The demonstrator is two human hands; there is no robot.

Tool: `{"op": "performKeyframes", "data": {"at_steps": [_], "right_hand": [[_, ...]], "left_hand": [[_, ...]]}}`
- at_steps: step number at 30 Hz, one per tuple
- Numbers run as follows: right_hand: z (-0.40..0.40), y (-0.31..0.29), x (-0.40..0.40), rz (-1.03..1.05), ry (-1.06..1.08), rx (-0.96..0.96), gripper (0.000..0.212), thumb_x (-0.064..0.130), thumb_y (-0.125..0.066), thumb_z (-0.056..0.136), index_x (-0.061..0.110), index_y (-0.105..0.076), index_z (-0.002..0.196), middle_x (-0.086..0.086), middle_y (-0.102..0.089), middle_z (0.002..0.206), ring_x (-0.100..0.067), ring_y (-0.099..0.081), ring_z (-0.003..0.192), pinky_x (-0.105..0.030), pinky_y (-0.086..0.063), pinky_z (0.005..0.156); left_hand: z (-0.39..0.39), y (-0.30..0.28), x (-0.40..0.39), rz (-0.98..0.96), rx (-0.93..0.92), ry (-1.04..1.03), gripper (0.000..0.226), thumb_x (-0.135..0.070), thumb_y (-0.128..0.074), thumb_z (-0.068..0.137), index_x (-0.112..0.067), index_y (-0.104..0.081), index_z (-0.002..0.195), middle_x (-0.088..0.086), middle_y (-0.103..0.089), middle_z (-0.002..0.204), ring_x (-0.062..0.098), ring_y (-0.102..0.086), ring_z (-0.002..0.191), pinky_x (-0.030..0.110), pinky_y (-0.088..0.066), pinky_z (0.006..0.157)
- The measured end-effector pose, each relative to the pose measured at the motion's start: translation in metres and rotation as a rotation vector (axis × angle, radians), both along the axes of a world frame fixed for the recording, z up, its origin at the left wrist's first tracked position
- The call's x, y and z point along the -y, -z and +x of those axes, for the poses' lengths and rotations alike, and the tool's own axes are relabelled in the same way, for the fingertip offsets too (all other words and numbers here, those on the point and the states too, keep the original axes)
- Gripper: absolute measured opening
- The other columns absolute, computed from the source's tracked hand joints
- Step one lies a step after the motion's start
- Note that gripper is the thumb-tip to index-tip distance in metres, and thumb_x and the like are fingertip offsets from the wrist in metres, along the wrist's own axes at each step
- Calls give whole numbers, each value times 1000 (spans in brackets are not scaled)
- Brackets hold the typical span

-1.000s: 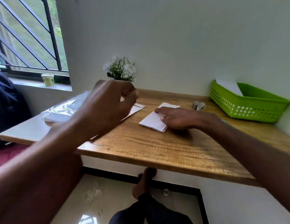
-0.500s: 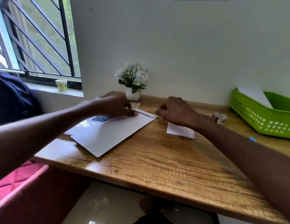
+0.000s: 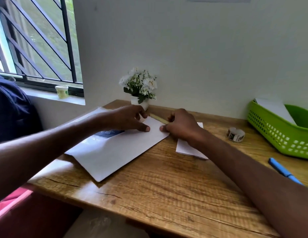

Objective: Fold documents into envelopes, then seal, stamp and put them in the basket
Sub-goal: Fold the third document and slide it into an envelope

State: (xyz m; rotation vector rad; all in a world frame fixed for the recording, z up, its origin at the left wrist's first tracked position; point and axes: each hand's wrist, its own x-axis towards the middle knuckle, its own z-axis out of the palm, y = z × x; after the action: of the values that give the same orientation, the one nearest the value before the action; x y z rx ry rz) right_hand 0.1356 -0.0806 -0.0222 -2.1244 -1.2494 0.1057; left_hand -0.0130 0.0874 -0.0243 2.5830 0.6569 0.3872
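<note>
The white envelope (image 3: 115,152) lay flat and slanted at mid-frame on my worktop (image 3: 167,194), plain-faced, its flap end up by my fingers. My left hand (image 3: 129,120) and right hand (image 3: 181,125) pinched that upper end, thumbs pressed on top. The folded document (image 3: 187,148) lay just right, the green basket (image 3: 278,134) at far right.

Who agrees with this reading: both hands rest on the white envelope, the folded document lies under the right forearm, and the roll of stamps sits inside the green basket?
The roll's place is wrong. The head view shows the roll of stamps on the wooden table, left of the green basket, not inside it. The rest holds: left hand and right hand rest on the white envelope, with the folded document under the right forearm.
</note>
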Motion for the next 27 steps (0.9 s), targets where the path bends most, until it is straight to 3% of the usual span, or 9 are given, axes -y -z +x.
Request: {"op": "performKeyframes", "data": {"at_steps": [3, 6, 9, 13, 17, 20, 22, 25, 27], "right_hand": [[11, -14, 12, 153, -86, -186, 20, 18, -85, 81, 13, -75, 97, -2, -72, 90, -16, -68, 85, -30, -54, 69], [29, -32, 28, 290, -150, -355, 20, 13, -84, 81, 10, -75, 99, -1, -72, 85, -1, -67, 67, -12, -46, 52], [48, -39, 41, 352, -110, -534, 27, 16, -85, 80, 10, -75, 104, -9, -77, 98, -9, -67, 73, -21, -44, 55], [57, -34, 43, 352, -67, -713, 36, 17, -86, 79, 7, -74, 111, -10, -75, 94, -21, -60, 83, -27, -43, 58], [62, -39, 45, 360, -24, -773, 42, 43, -88, 75, 14, -76, 102, 2, -77, 82, -15, -64, 72, -26, -47, 54], [68, -46, 46, 334, 154, -585, 47, 61, -79, 78, 16, -78, 94, -1, -78, 82, -14, -65, 62, -25, -46, 53], [75, -43, 47, 319, 266, -307, 45, 60, -72, 85, 16, -76, 90, -4, -77, 81, -15, -66, 62, -27, -49, 54], [81, -34, 52, -25, 335, 212, 46, 62, -69, 82, 17, -70, 94, -6, -73, 86, -25, -72, 78, -40, -60, 75], [75, -29, 50, -275, 302, 309, 53, 70, -67, 80, 17, -65, 88, -4, -72, 82, -24, -71, 76, -42, -61, 75]], "left_hand": [[6, -5, -1, -168, 111, 90, 39, -43, -88, 77, -24, -71, 106, -13, -73, 95, 4, -65, 73, 18, -49, 55], [17, -18, 3, -402, 301, 177, 26, -41, -82, 84, -17, -78, 94, -1, -66, 72, 8, -55, 54, 22, -44, 45], [32, -33, 15, -582, 403, 212, 29, -50, -76, 85, -23, -79, 96, -1, -66, 72, 11, -49, 52, 20, -39, 45], [55, -43, 29, -782, 479, 250, 17, -27, -73, 95, -12, -76, 101, 13, -74, 93, 29, -67, 78, 35, -59, 73], [58, -30, 29, -1068, 480, 231, 23, -23, -58, 99, -3, -67, 109, 16, -73, 86, 26, -73, 67, 30, -60, 58], [49, -23, 16, -1083, 498, 202, 26, -24, -59, 96, -4, -67, 111, 17, -72, 91, 27, -73, 69, 31, -61, 60], [47, -19, 12, -1068, 539, 190, 27, -24, -60, 95, -3, -68, 111, 16, -72, 90, 26, -73, 68, 30, -61, 60], [50, -16, 13, -1088, 564, 214, 22, -18, -56, 97, -3, -71, 104, 14, -75, 84, 24, -73, 65, 29, -60, 57], [52, -15, 13, -1087, 567, 242, 21, -12, -53, 97, -5, -73, 99, 11, -76, 84, 22, -74, 67, 28, -60, 58]]}}
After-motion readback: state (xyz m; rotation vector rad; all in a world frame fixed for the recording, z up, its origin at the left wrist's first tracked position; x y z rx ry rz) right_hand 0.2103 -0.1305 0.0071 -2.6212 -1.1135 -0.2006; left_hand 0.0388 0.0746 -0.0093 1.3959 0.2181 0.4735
